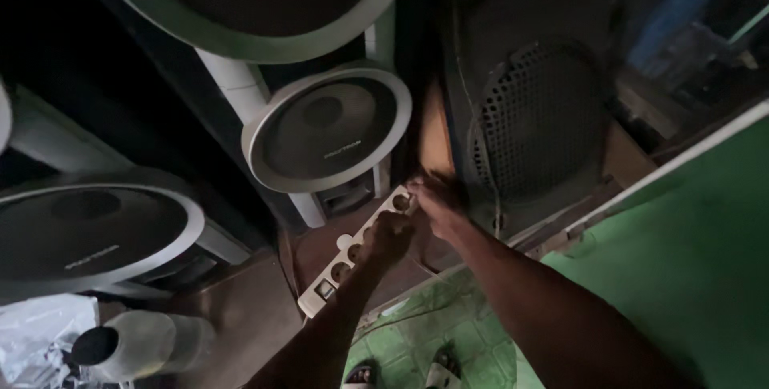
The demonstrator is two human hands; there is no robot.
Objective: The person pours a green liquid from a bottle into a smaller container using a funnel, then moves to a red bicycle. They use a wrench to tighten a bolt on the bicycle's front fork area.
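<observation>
On the floor by the big speakers (pixel 328 128) lies a white power strip (pixel 340 265). The left hand (pixel 388 237) grips its middle. The right hand (pixel 428 201) pinches at the top socket; what it holds is too dark to tell. The other sockets look empty.

A long white power strip (pixel 352 254) with a row of round sockets lies slanted, one end low near the floor, the other raised. The left hand (pixel 388 237) grips its middle from above; the right hand (pixel 428 201) touches the socket at its upper end
</observation>
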